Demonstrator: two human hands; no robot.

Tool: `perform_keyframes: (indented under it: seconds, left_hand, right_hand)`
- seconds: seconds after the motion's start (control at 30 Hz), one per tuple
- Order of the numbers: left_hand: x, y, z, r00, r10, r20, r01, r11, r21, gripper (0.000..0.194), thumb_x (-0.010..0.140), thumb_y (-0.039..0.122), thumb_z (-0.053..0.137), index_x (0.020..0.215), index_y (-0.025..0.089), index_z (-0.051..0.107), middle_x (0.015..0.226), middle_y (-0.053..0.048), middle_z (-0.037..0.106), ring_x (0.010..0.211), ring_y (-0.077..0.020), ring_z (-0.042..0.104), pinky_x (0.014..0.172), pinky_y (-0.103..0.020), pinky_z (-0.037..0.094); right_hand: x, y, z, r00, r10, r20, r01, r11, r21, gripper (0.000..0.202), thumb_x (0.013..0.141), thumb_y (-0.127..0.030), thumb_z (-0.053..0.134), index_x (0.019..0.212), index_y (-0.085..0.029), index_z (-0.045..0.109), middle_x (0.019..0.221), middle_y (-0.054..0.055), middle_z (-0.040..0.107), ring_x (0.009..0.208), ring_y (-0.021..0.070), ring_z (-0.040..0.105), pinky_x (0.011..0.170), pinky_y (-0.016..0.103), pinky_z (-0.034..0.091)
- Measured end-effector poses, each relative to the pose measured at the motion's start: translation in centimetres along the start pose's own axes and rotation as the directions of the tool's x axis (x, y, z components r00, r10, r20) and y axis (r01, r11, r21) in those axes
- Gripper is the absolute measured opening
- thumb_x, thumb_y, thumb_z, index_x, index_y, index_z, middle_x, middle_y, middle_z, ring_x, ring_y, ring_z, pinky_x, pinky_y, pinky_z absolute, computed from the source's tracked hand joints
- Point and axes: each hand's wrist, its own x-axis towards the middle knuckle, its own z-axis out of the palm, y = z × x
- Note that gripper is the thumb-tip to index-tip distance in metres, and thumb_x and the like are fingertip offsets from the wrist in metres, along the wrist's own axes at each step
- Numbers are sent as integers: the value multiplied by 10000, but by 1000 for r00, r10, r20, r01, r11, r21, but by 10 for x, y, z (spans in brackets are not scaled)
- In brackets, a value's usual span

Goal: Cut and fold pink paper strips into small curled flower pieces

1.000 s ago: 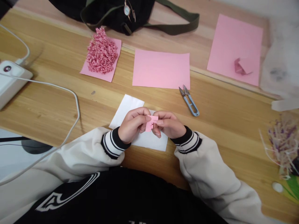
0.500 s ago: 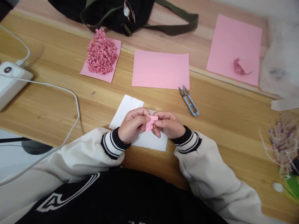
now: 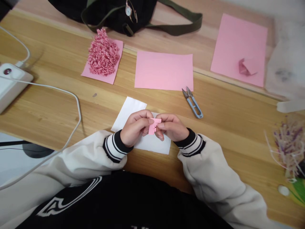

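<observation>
A small piece of pink paper with a notched right edge is held up between my hands. My left hand pinches its left side between thumb and fingers. At the notched edge, my right hand grips the paper with thumb and forefinger. Beneath both hands lie white sheets of paper, partly covered by them. Blue-handled thread snips rest on the table beyond my right hand, their tips beside a flat pink sheet.
A bunch of pink dried flowers lies on pink paper at the back left. A black bag with a watch is behind. Left are a white power bank and cable. Another pink sheet and dried stems are right.
The notched strips at the right edge of the small pink paper have shifted slightly under my right fingers. Both hands keep their place and grip.
</observation>
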Motion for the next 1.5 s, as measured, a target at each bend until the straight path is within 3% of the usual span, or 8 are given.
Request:
perform_keyframes:
  seconds: [0.2, 0.4, 0.7, 0.97, 1.33, 1.5]
  left_hand:
    - [0, 0, 0, 1000, 3, -1, -3, 1000, 2, 213, 730, 268, 612, 602, 161, 479, 399, 47, 443, 423, -124, 533, 446, -232, 344]
    - [0, 1, 1, 1000, 6, -12, -6, 1000, 6, 206, 716, 266, 614, 596, 157, 487, 394, 36, 443, 418, -121, 513, 421, -220, 266]
    - [1, 2, 1, 999, 5, -32, -5, 1000, -7, 177, 675, 239, 600, 565, 150, 492, 404, 27, 470, 367, -61, 360, 414, -211, 218]
    - [1, 2, 3, 1000, -2, -26, 1, 1000, -16, 176, 683, 235, 591, 567, 152, 488, 381, 36, 442, 365, -71, 378, 431, -217, 240]
    - [0, 1, 2, 1000, -16, -16, 15, 999, -34, 185, 688, 251, 608, 591, 154, 483, 379, 44, 424, 389, -101, 458, 435, -219, 238]
    - [1, 2, 2, 1000, -14, -19, 13, 999, -35, 193, 685, 256, 607, 582, 150, 483, 380, 44, 425, 371, -84, 426, 424, -215, 229]
  right_hand:
    - [0, -1, 2, 999, 22, -26, -23, 999, -46, 197, 746, -290, 642, 675, -117, 580, 460, -29, 565, 390, 69, 472, 418, 200, 369]
    - [0, -2, 2, 1000, 13, -21, -14, 999, -45, 201, 759, -298, 635, 674, -125, 578, 464, -31, 568, 394, 70, 471, 416, 199, 371]
    - [1, -3, 3, 1000, 23, -18, -23, 1000, 3, 256, 784, -347, 627, 676, -120, 580, 480, -26, 562, 401, 70, 483, 413, 196, 385]
    - [0, -2, 2, 999, 36, -41, -39, 997, -70, 236, 752, -321, 627, 649, -120, 559, 452, -23, 555, 384, 67, 462, 399, 197, 330]
    - [0, -3, 2, 1000, 15, -24, -17, 995, -101, 238, 784, -337, 628, 683, -129, 571, 466, -39, 547, 399, 64, 455, 428, 200, 373]
    - [-1, -4, 4, 1000, 2, -15, -4, 997, -81, 240, 808, -315, 625, 678, -124, 563, 462, -47, 535, 400, 56, 457, 440, 195, 394]
